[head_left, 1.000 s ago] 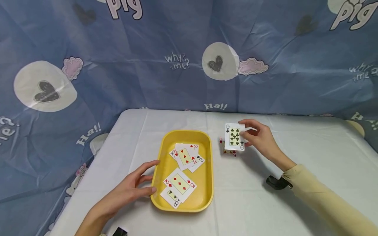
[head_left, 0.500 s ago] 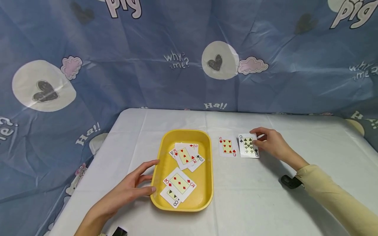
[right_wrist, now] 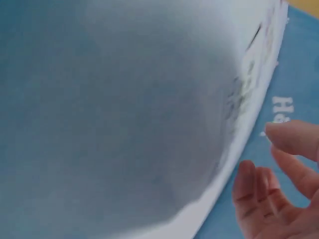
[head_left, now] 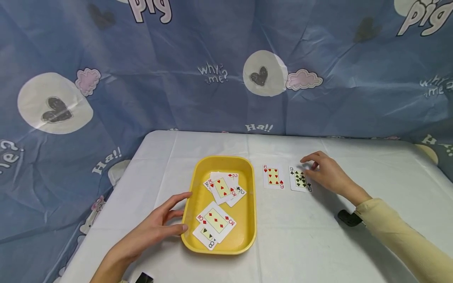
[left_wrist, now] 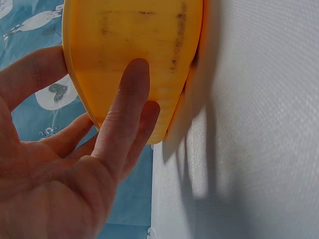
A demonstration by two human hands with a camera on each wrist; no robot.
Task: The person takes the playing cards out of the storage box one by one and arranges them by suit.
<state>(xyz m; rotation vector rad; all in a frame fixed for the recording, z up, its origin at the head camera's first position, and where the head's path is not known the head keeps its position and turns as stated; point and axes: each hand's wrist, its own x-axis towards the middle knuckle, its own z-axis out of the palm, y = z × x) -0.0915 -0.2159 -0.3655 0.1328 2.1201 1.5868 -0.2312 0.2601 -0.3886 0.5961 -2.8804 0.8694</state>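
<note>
The right hand (head_left: 327, 173) hovers just above the table's white cloth (head_left: 311, 236), fingers loosely bent and parted, gripping nothing; its fingertips sit at the far right edge of the nine of clubs (head_left: 300, 179), and whether they touch the card cannot be told from the head view. The right wrist view is blurred and shows only relaxed fingers (right_wrist: 271, 194) with nothing between them. The left hand (head_left: 155, 228) lies spread against the near left side of the yellow tray (head_left: 247, 204): the fingers are straight, and in the left wrist view two fingertips (left_wrist: 134, 79) press flat on the tray's outer wall (left_wrist: 149, 30), with the thumb apart to one side.

Two cards lie face up on the cloth to the right of the tray: the nine of clubs and, just beside it on the left, a nine of hearts (head_left: 273, 177). They are side by side, not overlapping, both upright in portrait.

Inside the tray are two small heaps. The far heap (head_left: 223, 188) is a fan of about four overlapping cards, a heart card on top, a king's corner and a black two peeking out. The near heap (head_left: 214, 224) holds two cards, a red diamond card lying over a black eight.

The nine of clubs is white with a pale yellow centre panel carrying black pips and corner indices. A small black object (head_left: 348, 217) sits under the right sleeve (head_left: 400, 239).
</note>
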